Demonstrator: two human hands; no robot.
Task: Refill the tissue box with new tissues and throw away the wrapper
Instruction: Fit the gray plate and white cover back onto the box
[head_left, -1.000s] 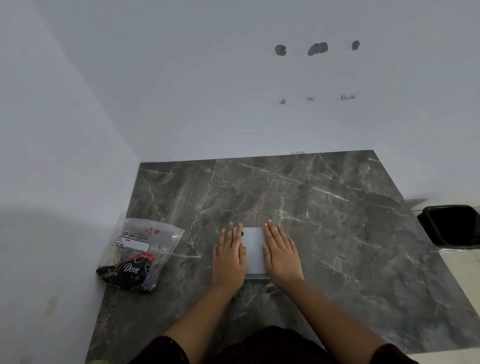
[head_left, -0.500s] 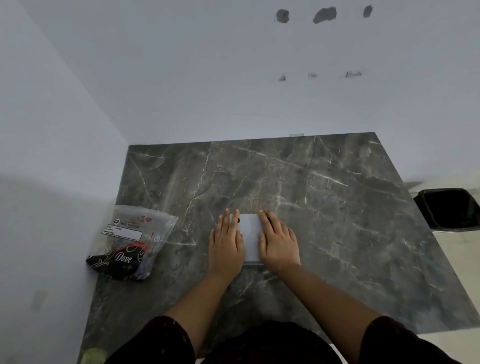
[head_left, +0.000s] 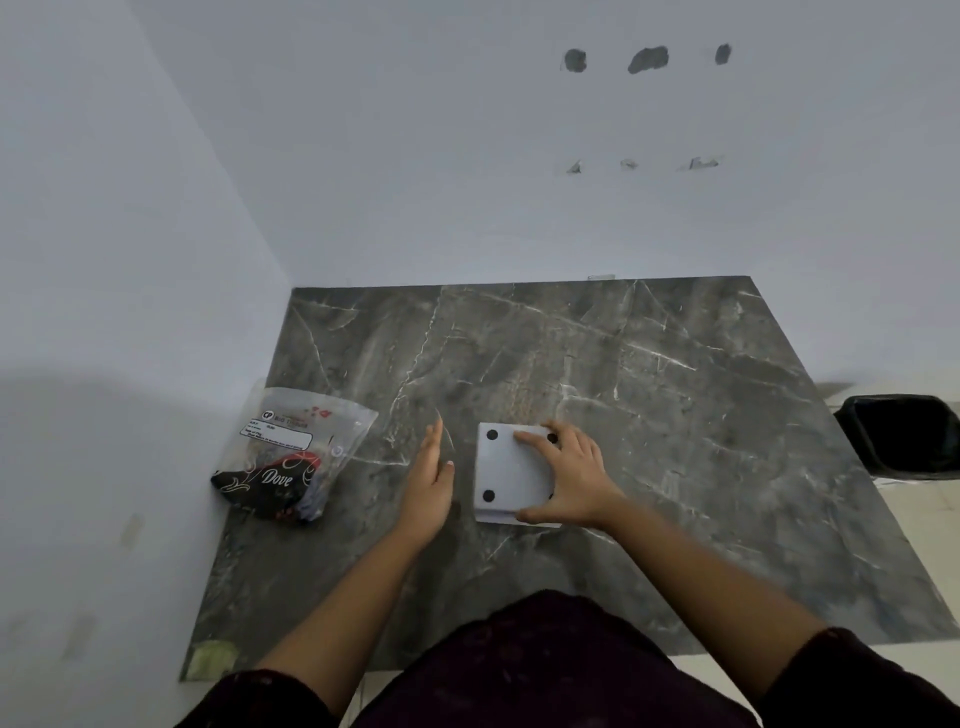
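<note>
A white square tissue box (head_left: 509, 475) lies upside down on the dark marble table (head_left: 675, 415), its base with black round feet facing up. My right hand (head_left: 569, 475) grips it from the right side, fingers on the far edge and thumb at the near edge. My left hand (head_left: 431, 480) is off the box, just to its left, flat and edge-on with fingers apart, holding nothing. A clear plastic pack of tissues (head_left: 293, 457) with dark "Dove" print lies at the table's left edge.
White walls close the table in at the back and the left. A black waste bin (head_left: 904, 436) stands on the floor past the table's right edge. My dark sleeves and lap fill the bottom of the view.
Both hands lay flat on the box before. Now my left hand has lifted off and moved left, and my right hand has taken the box by its edges, showing the feet.
</note>
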